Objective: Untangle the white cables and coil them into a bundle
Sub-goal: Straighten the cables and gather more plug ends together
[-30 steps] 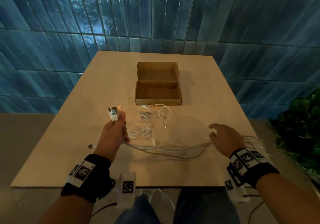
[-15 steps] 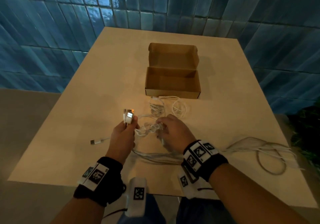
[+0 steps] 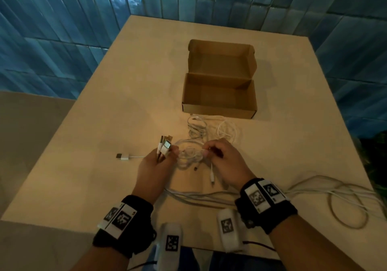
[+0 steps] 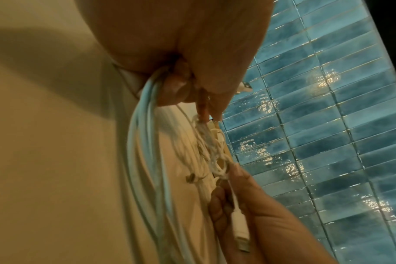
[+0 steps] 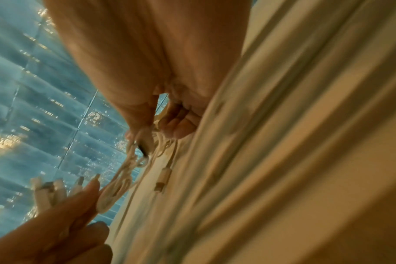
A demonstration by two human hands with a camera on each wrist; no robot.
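We count two hands, one cardboard box [image 3: 219, 95] standing open on the table [image 3: 104, 103], and one tangle of white cables [image 3: 190, 155] between the hands, near the box; their exact number we cannot tell. Our left hand [image 3: 154, 170] curls its fingers round a cluster of USB plugs [image 3: 164, 146] pointing up. Our right hand [image 3: 225, 164] pinches a strand of the tangle, a connector end [image 3: 212, 178] dangling below. Compared with half a second ago, the hands have hardly shifted; a second ago the right hand hovered open, far to the right.
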